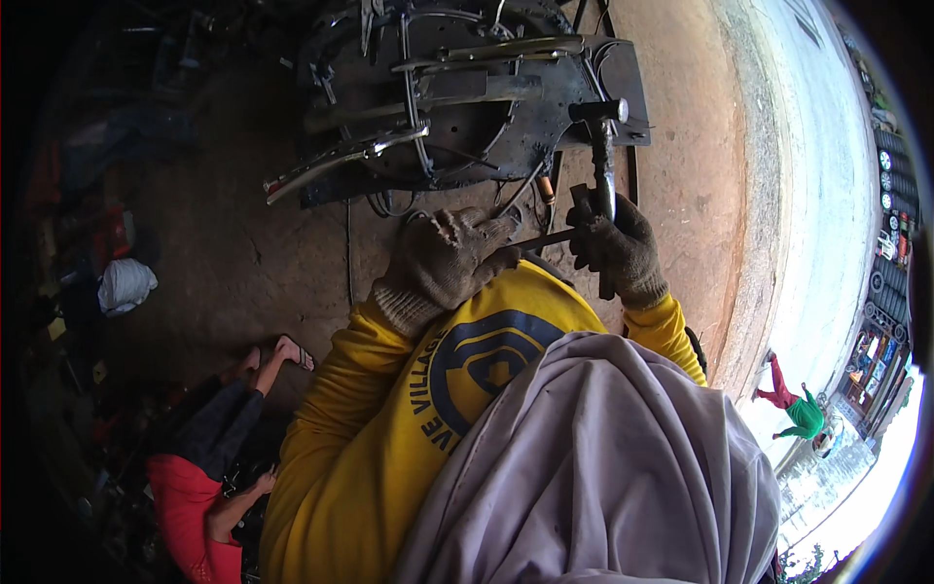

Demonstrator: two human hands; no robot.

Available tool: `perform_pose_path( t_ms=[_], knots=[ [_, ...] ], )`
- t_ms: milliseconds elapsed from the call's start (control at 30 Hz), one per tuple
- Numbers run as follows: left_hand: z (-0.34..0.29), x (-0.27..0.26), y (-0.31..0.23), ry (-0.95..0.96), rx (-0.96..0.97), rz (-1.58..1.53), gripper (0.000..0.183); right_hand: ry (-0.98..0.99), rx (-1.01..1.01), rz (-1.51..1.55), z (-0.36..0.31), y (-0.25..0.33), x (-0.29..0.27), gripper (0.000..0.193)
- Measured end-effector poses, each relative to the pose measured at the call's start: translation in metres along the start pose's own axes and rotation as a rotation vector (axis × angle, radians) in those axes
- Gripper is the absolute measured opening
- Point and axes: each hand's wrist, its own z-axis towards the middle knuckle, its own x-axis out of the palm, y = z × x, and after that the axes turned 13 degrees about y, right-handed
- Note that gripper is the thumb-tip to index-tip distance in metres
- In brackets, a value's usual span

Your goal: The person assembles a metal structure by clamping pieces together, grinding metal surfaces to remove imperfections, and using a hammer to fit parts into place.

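Observation:
Both hands wear worn brown knit gloves. My right hand (623, 248) is closed around the handle of a hammer (605, 161), its dark head pointing up and away. Against the same hand's fingers lies a dark metal piece (581, 204) with a thin rod running left. My left hand (448, 253) is closed near my belly, its fingers at the left end of this rod; the grip itself is partly hidden. Just beyond the hands stands a dark metal work table (545, 122), with curved shiny metal bars (506, 49) and a bent tubular piece (345, 156) on it.
Cables (350, 253) hang from the table to the brown floor. At the lower left a person in red (195, 506) bends over dark parts. A white sack (126, 286) lies at the left. Far right, a person in green (804, 417) is near a pale road.

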Motion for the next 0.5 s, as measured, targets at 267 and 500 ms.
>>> perform_pose_path(
  t_ms=[267,500],
  knots=[
    [-0.009,-0.020,-0.001,-0.129,-0.227,0.030,0.029,-0.014,-0.145,-0.215,0.011,0.072,-0.064,0.040],
    [0.027,-0.034,-0.029,0.019,-0.210,0.105,0.049,0.140,-0.057,-0.078,0.028,0.054,-0.041,0.050]
  ],
)
